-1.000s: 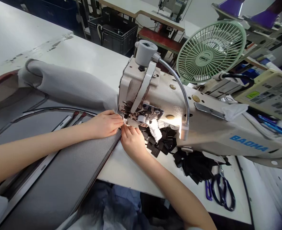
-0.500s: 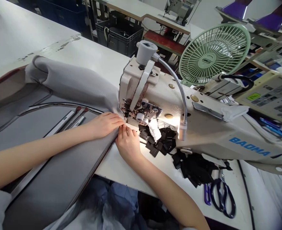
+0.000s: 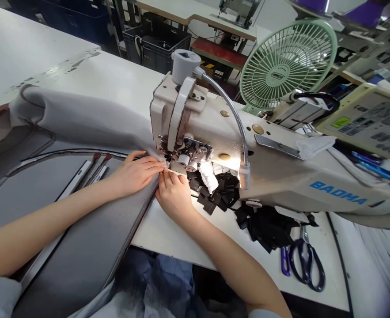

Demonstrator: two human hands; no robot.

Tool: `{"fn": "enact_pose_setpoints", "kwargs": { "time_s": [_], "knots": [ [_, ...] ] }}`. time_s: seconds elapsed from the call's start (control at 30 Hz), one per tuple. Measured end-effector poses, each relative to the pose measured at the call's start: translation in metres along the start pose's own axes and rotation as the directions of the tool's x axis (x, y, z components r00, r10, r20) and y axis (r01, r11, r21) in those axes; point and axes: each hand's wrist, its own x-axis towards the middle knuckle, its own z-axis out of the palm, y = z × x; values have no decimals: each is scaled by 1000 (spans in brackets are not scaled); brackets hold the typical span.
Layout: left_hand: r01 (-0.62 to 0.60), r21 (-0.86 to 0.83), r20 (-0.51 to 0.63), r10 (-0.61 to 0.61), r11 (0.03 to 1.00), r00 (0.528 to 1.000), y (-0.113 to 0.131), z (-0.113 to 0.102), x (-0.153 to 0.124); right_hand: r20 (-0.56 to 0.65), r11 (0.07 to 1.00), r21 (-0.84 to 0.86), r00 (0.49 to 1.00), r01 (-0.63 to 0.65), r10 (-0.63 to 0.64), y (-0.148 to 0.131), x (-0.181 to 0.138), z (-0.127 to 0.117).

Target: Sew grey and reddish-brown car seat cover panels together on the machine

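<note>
A grey fabric piece (image 3: 115,225) with dark piped edges and zip strips lies across the table on my left, its edge running under the head of a sewing machine (image 3: 184,110). My left hand (image 3: 135,174) rests palm down on this fabric, fingers stretched out towards the needle area and one finger spread away from the others. Close beside its fingertips, my right hand (image 3: 175,192) has its fingers curled together on the fabric edge, just in front of the presser foot. The fingers and machine parts hide the needle point and the exact grip.
Black fabric tabs (image 3: 223,194) lie right of the machine head, with a black heap (image 3: 267,227) further right. Scissors (image 3: 307,265) and a purple tool (image 3: 285,260) sit near the front edge. A green fan (image 3: 287,66) and control panel (image 3: 367,121) stand behind.
The whole view has shifted slightly, so machine and fabric appear further left. A finger of my left hand has spread outwards. My right hand stays at the fabric edge.
</note>
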Motion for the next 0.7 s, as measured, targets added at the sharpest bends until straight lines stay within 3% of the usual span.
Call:
{"fn": "enact_pose_setpoints", "kwargs": {
  "time_s": [0.27, 0.47, 0.6, 0.7],
  "knots": [
    [-116, 24, -16, 116, 993, 993, -16, 0, -1, -100, 998, -51, 995, -36, 30, -8, 1, 7],
    [-327, 66, -113, 332, 943, 936, -30, 1, 2, -35, 999, -36, 999, -25, 23, -15, 6, 1],
    [-340, 79, -145, 348, 937, 926, -34, 12, 1, -61, 999, -21, 997, -44, 43, -18, -1, 0],
    [-339, 54, -162, 344, 939, 925, -40, 21, -1, -19, 996, -3, 996, -86, 86, -19, -18, -16]
  ]
}}
